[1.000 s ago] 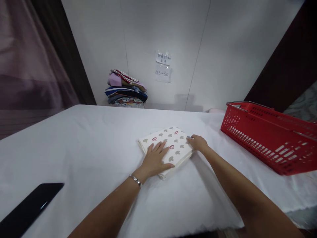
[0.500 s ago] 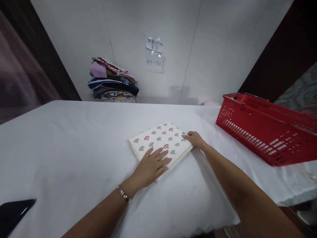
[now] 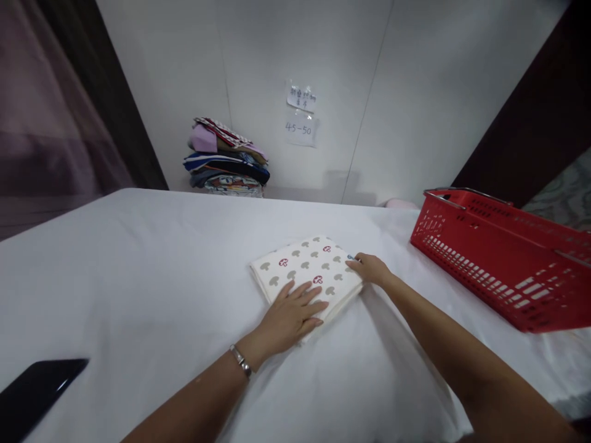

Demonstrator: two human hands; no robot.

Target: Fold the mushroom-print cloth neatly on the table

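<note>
A folded white cloth (image 3: 305, 266) printed with grey, red and blue mushrooms lies on the white-covered table in front of me. My left hand (image 3: 290, 312) rests flat on its near left part, fingers spread, with a metal bracelet at the wrist. At the cloth's right corner, my right hand (image 3: 370, 269) grips the folded layers, thumb on top and the other fingers partly hidden beneath the edge.
To the right stands a red plastic basket (image 3: 489, 258) with metal handles. A stack of folded fabrics (image 3: 228, 161) sits behind the table's far edge, against the wall. A black flat object (image 3: 41, 391) lies at the near left. Two paper signs (image 3: 301, 128) hang on the wall.
The whole view has shifted, so everything appears slightly farther right and lower. Both hands keep nearly the same places on the cloth.
</note>
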